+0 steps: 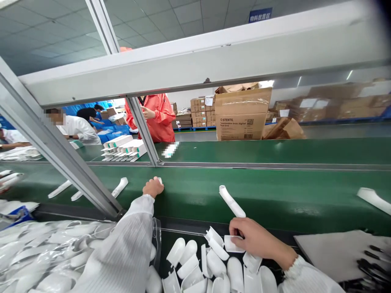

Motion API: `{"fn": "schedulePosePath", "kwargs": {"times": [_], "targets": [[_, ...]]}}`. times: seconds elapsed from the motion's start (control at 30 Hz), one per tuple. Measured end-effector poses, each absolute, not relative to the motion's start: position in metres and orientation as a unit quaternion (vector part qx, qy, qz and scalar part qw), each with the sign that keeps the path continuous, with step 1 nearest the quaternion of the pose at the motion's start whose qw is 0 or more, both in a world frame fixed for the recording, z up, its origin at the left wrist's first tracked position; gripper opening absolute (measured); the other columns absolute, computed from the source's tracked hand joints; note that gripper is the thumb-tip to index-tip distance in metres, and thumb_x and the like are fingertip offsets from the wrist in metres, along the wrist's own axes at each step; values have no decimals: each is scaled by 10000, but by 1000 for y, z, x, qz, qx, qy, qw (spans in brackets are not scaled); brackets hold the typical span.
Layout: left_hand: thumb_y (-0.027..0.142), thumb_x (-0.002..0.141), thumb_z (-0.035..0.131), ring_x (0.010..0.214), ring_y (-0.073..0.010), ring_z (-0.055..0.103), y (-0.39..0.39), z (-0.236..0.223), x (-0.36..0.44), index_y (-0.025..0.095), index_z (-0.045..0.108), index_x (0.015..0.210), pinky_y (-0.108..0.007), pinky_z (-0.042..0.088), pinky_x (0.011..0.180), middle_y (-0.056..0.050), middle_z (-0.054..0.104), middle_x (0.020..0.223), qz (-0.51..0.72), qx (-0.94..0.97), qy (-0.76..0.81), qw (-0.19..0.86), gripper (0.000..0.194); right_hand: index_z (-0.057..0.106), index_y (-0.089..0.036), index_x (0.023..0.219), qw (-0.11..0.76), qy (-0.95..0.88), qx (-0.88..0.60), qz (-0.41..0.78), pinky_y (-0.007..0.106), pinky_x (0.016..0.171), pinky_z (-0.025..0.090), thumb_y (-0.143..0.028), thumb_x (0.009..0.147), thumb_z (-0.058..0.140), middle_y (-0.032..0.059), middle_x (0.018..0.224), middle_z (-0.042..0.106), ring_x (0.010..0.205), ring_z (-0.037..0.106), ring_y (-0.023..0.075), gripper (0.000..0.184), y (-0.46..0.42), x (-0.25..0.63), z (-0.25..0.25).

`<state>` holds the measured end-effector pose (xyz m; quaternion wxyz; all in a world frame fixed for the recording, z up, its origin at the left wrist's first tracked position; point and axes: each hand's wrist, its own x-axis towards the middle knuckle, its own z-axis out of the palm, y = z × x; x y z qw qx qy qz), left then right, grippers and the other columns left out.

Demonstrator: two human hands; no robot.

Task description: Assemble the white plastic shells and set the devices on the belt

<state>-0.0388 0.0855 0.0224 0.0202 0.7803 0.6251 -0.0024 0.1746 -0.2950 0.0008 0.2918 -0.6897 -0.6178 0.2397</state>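
My left hand (153, 187) is closed over the green conveyor belt (189, 195), wrapped round a long white plastic device, of which only a small end (160, 180) shows. My right hand (255, 237) pinches a short white plastic cover (233, 243) between thumb and fingers, just above a pile of similar curved covers (216, 262). Another long white handheld device (231, 201) lies on the belt directly beyond my right hand. More such devices lie farther left, one of them a bent white one (120, 186), and one (374, 199) sits at the right.
Bagged white parts (33, 252) fill the lower left. A slanted metal post (61, 142) and a wide white beam (195, 61) cross the view. Black-handled tools (374, 264) lie at the lower right. Across the belt are a person in red (159, 118), white boxes (125, 147) and a large carton (241, 116).
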Motion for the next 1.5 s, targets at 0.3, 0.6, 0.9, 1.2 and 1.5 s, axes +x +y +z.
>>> {"fn": "schedulePosePath", "kwargs": {"times": [0.3, 0.6, 0.9, 1.2, 1.5], "targets": [[570, 790, 565, 842, -297, 706, 50, 17, 30, 172, 541, 1105, -321, 502, 645, -167, 685, 1054, 36, 817, 553, 161, 508, 713, -244, 1147, 518, -488, -641, 287, 284, 548, 526, -392, 936, 461, 69, 1114, 598, 526, 563, 81, 360, -278, 181, -17], [521, 826, 501, 980, -354, 668, -47, -17, 112, 183, 538, 1047, -396, 487, 762, -177, 697, 1004, 37, 861, 487, 143, 405, 593, -275, 1347, 489, -500, -678, 227, 428, 992, 519, -345, 962, 479, 62, 1410, 565, 1155, 621, 243, 407, -271, 181, -30], [469, 847, 456, 973, -354, 668, -72, -18, 128, 173, 517, 1068, -404, 481, 771, -173, 702, 970, 46, 864, 478, 148, 374, 599, -250, 1339, 336, -590, -728, 88, 444, 1072, 454, -215, 933, 568, 80, 1385, 585, 1271, 551, 255, 409, -265, 181, -37], [456, 886, 426, 969, -333, 670, -86, -19, 143, 202, 507, 1094, -385, 470, 769, -150, 706, 971, 26, 885, 432, 169, 338, 592, -319, 1337, 274, -570, -772, 56, 476, 1022, 484, -240, 952, 561, 21, 1369, 600, 1289, 522, 272, 394, -266, 199, -46], [649, 939, 267, 1002, -330, 652, -69, -3, 129, 205, 528, 1166, -421, 472, 829, -148, 690, 1042, 48, 892, 392, 219, 562, 712, -226, 1135, 356, -544, -760, 6, 464, 951, 480, -372, 951, 536, 108, 1166, 686, 1057, 601, 295, 293, -278, 179, -27]]}}
